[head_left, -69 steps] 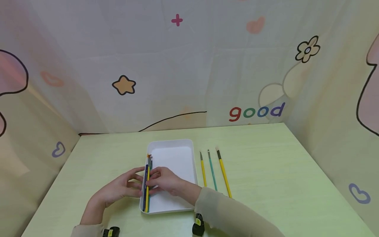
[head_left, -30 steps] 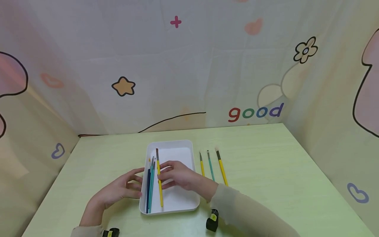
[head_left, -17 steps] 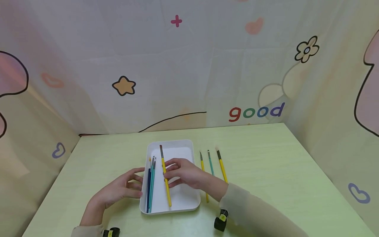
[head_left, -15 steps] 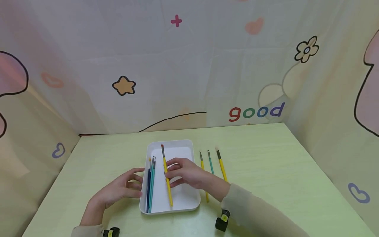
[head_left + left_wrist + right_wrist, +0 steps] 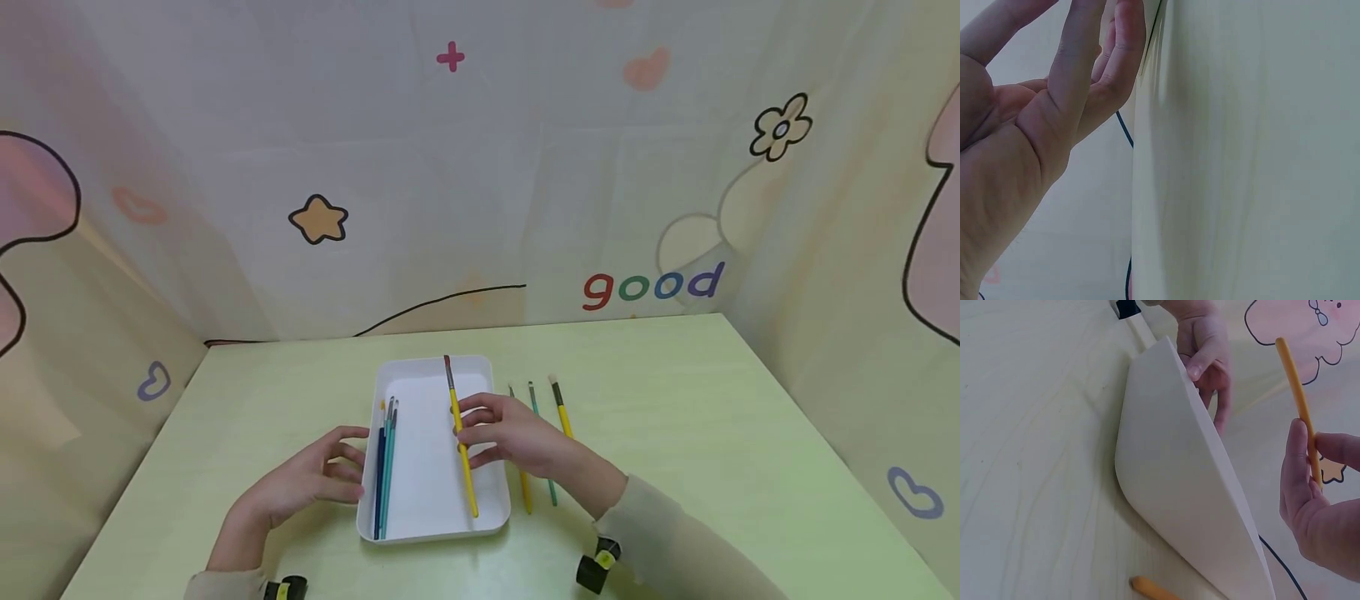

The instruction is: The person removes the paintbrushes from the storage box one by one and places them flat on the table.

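My right hand (image 5: 517,435) pinches a yellow paintbrush (image 5: 468,482) by its handle, between thumb and fingers. The brush, its reddish-brown bristles pointing away, is held above the right part of a white tray (image 5: 423,450). In the right wrist view its yellow handle (image 5: 1294,381) stands above the level of the tray's rim. A dark blue paintbrush (image 5: 379,475) and two teal paintbrushes (image 5: 387,475) lie side by side along the tray's left inside. My left hand (image 5: 311,477) rests its fingertips and thumb against the tray's left outer side, fingers spread and slightly bent.
Right of the tray, a thin yellow paintbrush (image 5: 527,496), a teal paintbrush (image 5: 553,493) and a thicker yellow paintbrush (image 5: 562,412) lie on the pale green table (image 5: 697,433); my right hand and forearm partly cover them. A printed curtain (image 5: 390,167) surrounds the table.
My right hand has lifted the yellow paintbrush from among the brushes at the tray's left side and carried it rightward across the tray. The left hand has stayed at the tray's left side.
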The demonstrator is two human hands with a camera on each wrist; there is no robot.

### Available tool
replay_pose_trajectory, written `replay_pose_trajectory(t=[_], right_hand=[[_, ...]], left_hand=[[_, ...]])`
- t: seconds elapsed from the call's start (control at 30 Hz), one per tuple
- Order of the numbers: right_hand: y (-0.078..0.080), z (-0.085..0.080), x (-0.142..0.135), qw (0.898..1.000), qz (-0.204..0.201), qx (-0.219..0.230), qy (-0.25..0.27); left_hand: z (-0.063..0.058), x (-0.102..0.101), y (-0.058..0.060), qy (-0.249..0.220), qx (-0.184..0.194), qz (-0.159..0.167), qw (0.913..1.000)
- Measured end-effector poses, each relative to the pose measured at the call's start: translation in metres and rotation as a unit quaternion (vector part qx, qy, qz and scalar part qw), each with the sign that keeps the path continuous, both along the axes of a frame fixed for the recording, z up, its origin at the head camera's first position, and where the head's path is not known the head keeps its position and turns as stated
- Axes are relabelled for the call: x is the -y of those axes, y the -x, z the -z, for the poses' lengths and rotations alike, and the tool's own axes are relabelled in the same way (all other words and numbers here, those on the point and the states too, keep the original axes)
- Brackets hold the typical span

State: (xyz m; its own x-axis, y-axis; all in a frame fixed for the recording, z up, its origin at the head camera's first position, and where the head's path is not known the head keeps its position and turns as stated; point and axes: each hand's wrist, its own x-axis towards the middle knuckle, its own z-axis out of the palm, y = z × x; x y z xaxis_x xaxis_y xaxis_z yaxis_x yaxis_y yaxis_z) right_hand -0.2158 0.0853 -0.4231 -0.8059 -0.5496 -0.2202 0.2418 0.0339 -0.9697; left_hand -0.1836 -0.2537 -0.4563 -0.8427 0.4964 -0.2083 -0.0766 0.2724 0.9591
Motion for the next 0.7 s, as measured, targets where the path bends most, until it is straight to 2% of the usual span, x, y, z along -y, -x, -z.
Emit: replay_pose_trajectory(t=[0.3, 0.7], right_hand=[[-0.002, 0.003, -0.024, 1.000, 0.007, -0.010, -0.005], [0.003, 0.009, -0.057, 0.998, 0.050, -0.023, -0.041]], left_hand=[[-0.002, -0.001, 0.001, 0.003, 0.004, 0.002, 1.0000], [-0.001, 0.001, 0.002, 0.006, 0.009, -0.003, 0.9999]])
